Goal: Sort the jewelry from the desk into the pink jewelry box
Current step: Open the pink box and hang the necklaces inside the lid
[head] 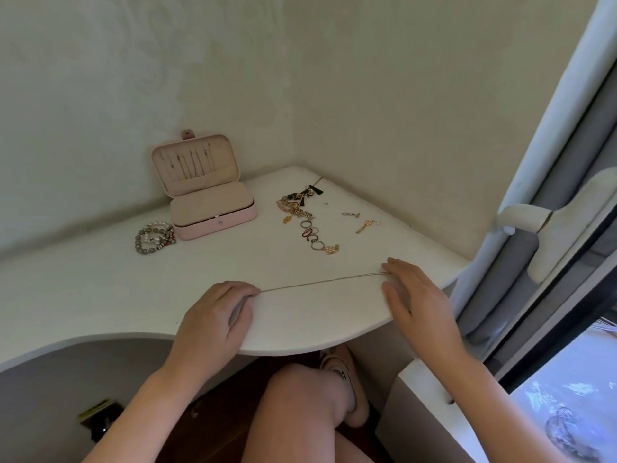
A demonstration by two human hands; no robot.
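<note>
Stretching in a near-straight line above the front of the white desk [100, 289], a thin chain necklace [322, 281] is held between the two hands, well apart from the pink jewelry box [213, 215], which stands open at the back left against the wall. The chain is judged to be very light, limp and prone to knotting or snagging (its links are too fine to be made out), so it is best taken by its two ends and kept taut, as here, rather than gathered in a heap; a hard tug could break it. The left hand [217, 315] is closed narrowly, its fingers curled and one end of the chain pinched at the fingertips. The right hand [420, 299] is laid out much wider, its fingers nearly straight over the other end of the chain near the desk's right edge; whether that end is pinched beneath them or only pressed cannot be told. Several fine chains are seen hanging inside the box's raised lid [195, 162], which suggests where this one belongs. Beaded bracelets [153, 237] lie just beside the box on its left, while a row of rings [312, 237] and a pair of earrings [367, 225] are scattered on the desk beyond the chain.
</note>
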